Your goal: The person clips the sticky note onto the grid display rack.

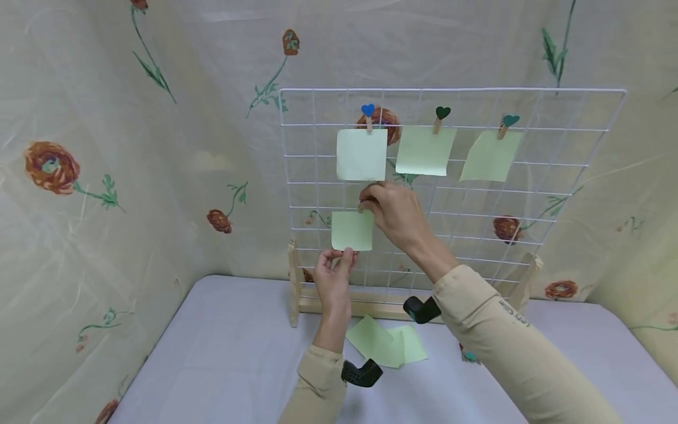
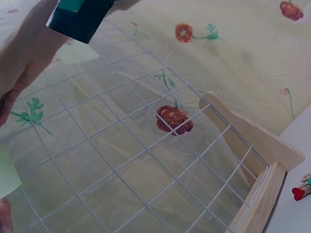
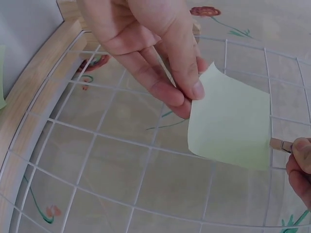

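Note:
A light green paper note [image 1: 352, 231] stands against the white wire grid [image 1: 461, 237], below the top row of notes. My left hand [image 1: 333, 277] pinches its lower edge between thumb and fingers, plain in the right wrist view, where the note [image 3: 231, 121] bows slightly. At its upper edge my right hand [image 1: 397, 215] pinches a small wooden clothespin [image 3: 282, 144], whose tip meets the note's edge beside a grid wire. Fingers cover the clothespin's other end. Three notes hang above from clothespins topped with hearts, the nearest being the left note [image 1: 362, 154].
The grid stands in a wooden base [image 1: 365, 306] on a white-covered table [image 1: 212, 353]. Loose green notes [image 1: 376, 343] lie in front of it. More clothespins [image 2: 302, 190], one with a red heart, lie to the right, partly behind my right sleeve. Flowered cloth [image 1: 212, 118] hangs behind.

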Available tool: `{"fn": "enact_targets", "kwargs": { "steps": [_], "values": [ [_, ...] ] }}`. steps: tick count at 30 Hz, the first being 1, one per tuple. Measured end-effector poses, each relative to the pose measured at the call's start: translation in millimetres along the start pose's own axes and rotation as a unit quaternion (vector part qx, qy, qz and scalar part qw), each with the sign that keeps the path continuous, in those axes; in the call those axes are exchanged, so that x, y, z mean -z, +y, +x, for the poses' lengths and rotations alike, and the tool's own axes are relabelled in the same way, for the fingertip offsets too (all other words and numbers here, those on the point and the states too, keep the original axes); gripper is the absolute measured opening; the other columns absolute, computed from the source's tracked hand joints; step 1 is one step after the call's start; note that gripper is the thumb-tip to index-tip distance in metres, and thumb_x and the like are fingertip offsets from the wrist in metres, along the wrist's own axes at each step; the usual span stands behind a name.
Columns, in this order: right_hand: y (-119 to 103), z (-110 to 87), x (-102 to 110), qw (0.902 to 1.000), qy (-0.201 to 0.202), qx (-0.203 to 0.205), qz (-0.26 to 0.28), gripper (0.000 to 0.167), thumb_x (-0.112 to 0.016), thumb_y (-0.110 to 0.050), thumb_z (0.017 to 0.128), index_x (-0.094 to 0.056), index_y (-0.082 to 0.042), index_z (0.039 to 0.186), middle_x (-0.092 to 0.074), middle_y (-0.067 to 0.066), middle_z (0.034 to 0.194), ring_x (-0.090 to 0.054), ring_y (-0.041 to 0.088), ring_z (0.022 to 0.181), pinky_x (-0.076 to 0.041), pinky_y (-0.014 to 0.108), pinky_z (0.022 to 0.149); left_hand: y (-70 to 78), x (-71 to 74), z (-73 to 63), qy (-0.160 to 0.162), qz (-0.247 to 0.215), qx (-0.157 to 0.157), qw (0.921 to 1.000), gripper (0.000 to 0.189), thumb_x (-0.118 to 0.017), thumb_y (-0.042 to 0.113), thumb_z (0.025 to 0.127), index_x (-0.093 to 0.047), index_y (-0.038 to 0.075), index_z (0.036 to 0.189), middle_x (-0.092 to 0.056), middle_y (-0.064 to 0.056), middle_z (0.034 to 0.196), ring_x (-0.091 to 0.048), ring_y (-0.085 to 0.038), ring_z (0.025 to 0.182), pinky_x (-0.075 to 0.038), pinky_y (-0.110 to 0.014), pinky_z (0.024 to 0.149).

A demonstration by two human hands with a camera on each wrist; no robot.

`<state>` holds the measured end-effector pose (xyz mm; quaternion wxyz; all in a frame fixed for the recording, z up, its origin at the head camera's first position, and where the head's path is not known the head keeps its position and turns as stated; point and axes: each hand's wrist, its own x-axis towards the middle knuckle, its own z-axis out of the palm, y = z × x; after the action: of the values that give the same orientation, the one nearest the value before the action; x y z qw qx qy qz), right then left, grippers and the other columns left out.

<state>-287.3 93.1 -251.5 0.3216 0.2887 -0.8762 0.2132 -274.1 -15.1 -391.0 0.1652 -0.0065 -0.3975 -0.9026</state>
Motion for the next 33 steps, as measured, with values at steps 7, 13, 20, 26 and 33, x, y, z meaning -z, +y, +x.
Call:
{"fn": "enact_targets", "kwargs": {
  "steps": [7,13,20,26,33],
  "values": [
    [-1.0,2.8,-0.1,0.9999,-0.009,0.003,-0.006,0.009,-0.066,-0.006,0.086,-0.070,-0.001,0.092,-0.071,0.013,0.092,-0.068,0.027,0.084,-0.056,0.040,0.071,1.4,-3.9,5.4,-0.009,-0.001,-0.007,0.9999,0.020,-0.069,0.004,0.083,-0.049,0.006,0.084,-0.056,-0.009,0.098,-0.067,-0.016,0.083,-0.055,-0.028,0.084],
    [-1.5,2.7,0.0,0.9999,-0.009,0.003,-0.011,0.009,-0.066,-0.007,0.086,-0.070,-0.001,0.092,-0.071,0.013,0.092,-0.068,0.028,0.084,-0.056,0.040,0.071,4.3,-6.5,8.6,-0.009,0.007,-0.013,0.9998,0.019,-0.068,0.003,0.083,-0.049,0.006,0.083,-0.056,-0.008,0.097,-0.067,-0.015,0.082,-0.055,-0.028,0.084],
    [-1.0,4.1,-1.4,0.9998,-0.005,0.011,-0.016,0.008,-0.066,-0.007,0.086,-0.070,-0.001,0.091,-0.071,0.013,0.091,-0.068,0.027,0.081,-0.055,0.040,0.069,6.3,-7.4,8.5,-0.013,0.013,-0.015,0.9997,0.018,-0.067,0.004,0.084,-0.050,0.006,0.084,-0.056,-0.008,0.096,-0.068,-0.014,0.082,-0.055,-0.027,0.084],
    [-1.1,4.8,-2.2,0.9997,-0.009,0.008,-0.023,0.009,-0.066,-0.008,0.086,-0.071,-0.002,0.091,-0.071,0.012,0.090,-0.068,0.027,0.081,-0.055,0.040,0.068,7.0,-8.2,8.2,-0.012,0.009,-0.010,0.9998,0.018,-0.066,0.002,0.085,-0.049,0.007,0.083,-0.055,-0.009,0.097,-0.068,-0.015,0.083,-0.055,-0.027,0.084],
    [-1.5,4.8,-3.3,0.9993,-0.012,0.006,-0.035,0.010,-0.067,-0.008,0.085,-0.071,-0.002,0.092,-0.072,0.012,0.089,-0.068,0.028,0.081,-0.055,0.041,0.069,6.7,-8.7,8.3,-0.010,0.009,-0.006,0.9999,0.018,-0.066,0.001,0.084,-0.049,0.007,0.082,-0.055,-0.009,0.098,-0.068,-0.015,0.083,-0.055,-0.028,0.086]
  ]
}}
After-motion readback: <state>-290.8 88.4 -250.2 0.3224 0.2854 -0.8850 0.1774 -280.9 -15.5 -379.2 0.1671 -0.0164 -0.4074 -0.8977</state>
